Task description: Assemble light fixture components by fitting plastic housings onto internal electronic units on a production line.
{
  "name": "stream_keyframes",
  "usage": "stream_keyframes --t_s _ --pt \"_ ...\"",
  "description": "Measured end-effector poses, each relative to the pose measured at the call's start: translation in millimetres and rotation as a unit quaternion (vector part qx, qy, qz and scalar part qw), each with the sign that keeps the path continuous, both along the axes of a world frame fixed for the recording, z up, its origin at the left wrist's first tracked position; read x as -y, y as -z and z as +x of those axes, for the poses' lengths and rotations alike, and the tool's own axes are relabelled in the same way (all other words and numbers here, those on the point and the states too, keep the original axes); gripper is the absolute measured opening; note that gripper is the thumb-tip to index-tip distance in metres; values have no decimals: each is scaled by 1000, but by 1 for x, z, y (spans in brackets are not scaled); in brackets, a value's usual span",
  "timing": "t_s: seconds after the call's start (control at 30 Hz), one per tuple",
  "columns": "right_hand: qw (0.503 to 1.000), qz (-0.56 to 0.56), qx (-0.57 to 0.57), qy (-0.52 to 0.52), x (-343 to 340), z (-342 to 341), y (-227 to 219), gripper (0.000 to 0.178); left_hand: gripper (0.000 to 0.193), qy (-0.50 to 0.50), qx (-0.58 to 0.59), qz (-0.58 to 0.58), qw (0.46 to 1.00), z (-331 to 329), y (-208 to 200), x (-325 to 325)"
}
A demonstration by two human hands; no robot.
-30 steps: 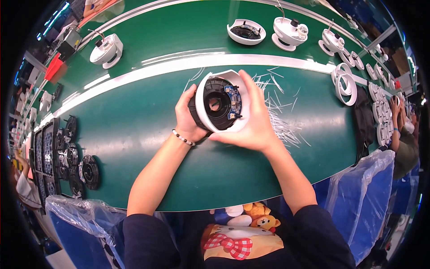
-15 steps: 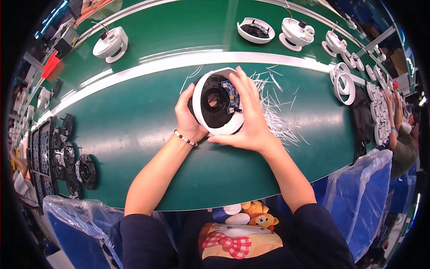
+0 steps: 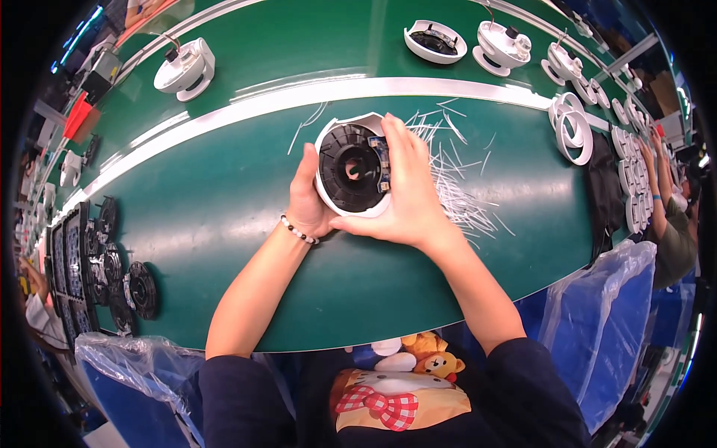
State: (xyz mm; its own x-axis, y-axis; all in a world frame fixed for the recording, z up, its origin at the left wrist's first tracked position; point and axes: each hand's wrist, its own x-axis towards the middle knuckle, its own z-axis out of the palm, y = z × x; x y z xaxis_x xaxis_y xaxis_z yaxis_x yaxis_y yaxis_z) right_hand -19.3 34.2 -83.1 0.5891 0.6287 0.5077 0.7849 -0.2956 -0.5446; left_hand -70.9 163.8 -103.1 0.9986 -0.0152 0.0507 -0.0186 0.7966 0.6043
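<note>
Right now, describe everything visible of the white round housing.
The white housing is a round, plastic-looking shell with an uneven upper rim. Inside is a ribbed black disc, centrally holed, with a blue circuit board at right. Raised above the green table, it faces the camera. The right hand grips its right side; the left hand is at its left.

Both hands point(image 3: 413, 196) hold wht shell point(image 3: 366, 122) w/ blk disc point(image 3: 336, 177) inside.
</note>
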Motion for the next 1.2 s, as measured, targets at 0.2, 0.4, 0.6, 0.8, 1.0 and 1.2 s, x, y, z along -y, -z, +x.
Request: stream_keyframes --t_s 0.2,0.4,0.6,0.8,1.0,1.2 --pt "996 54 -26 66 -14 -18 4 114 62 -40 52 -54 996 -2 -13 5" --pt "986 129 -76 74 -1 -10 7 109 48 -146 -13 -7 989 10 -35 33" --pt "977 173 67 109 43 30 -10 93 39 -208 -159 6 965 64 -39 3" --pt "857 -83 207 464 179 140 -1 58 38 -286 -179 110 935 151 -28 -64" --pt "849 -213 139 462 230 184 20 33 28 -316 -126 198 919 204 -5 -110" --pt "844 -210 93 484 281 209 48 29 55 -398 -196 541 714 188 -13 -120"
